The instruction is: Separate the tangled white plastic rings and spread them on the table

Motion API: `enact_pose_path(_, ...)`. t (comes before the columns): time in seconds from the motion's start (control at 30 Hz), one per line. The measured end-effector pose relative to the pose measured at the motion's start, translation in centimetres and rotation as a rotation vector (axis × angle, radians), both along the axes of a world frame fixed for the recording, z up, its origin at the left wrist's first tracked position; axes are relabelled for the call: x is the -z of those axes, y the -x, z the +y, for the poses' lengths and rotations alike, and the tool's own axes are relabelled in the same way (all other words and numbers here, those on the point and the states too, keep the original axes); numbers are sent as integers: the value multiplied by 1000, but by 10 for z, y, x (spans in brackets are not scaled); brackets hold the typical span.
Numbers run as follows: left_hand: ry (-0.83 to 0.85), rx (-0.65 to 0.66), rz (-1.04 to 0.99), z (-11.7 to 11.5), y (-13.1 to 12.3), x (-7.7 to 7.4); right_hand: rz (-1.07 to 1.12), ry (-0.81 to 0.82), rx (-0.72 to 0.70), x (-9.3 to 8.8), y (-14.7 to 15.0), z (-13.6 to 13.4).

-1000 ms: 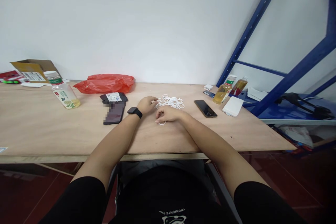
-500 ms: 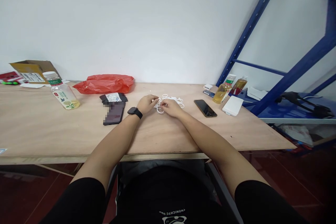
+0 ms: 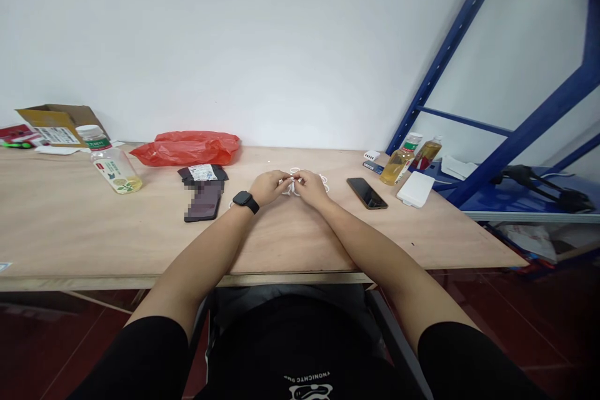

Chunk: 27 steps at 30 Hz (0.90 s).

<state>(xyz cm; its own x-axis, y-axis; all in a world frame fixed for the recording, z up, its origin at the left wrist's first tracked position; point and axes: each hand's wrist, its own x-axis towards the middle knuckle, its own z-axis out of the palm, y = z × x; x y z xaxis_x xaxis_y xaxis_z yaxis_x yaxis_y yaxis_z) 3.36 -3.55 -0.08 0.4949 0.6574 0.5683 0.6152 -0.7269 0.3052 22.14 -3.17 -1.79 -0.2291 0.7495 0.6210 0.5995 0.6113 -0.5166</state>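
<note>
A white looped cord (image 3: 324, 182) lies on the table in small curls, partly hidden by both hands. At its near left part, the fingers of my left hand (image 3: 269, 187) are closed in a pinch on the cord. My right hand (image 3: 309, 187) pinches it from the other side, and the fingertips of the two hands meet. A small white curve (image 3: 230, 204) shows beside the black watch (image 3: 246, 200) on my left wrist; whether it belongs to the same cord I cannot tell.
Left of my hands lie a dark phone-like item (image 3: 209, 203), a black packet (image 3: 201, 172) and a red plastic bag (image 3: 187, 149). A bottle (image 3: 117, 169) and open carton (image 3: 56, 128) stand farther left. Rightward are a phone (image 3: 367, 193), white case (image 3: 415, 189), another bottle (image 3: 398, 165) and blue rack (image 3: 450, 44).
My hands have come together at the fingertips, my left slightly to the right. The front loop between them has shifted, and a white curve now shows by my left wrist.
</note>
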Motion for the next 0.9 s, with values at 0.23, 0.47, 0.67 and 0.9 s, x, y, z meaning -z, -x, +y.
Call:
enact_pose_path(0.23, -51, 10, 0, 2, 0, 1, 56, -41, -2, 0, 1, -2)
enact_pose_path(0.47, -41, 10, -42, 9, 6, 4, 76, -115, -89, -1, 1, -4)
enact_pose_path(0.67, -53, 14, -17, 9, 7, 2, 42, -129, -99, -4, 3, -7)
enact_pose_path(0.9, -129, -110, 117, 3, 2, -6, 42, -173, -50, -6, 7, -11)
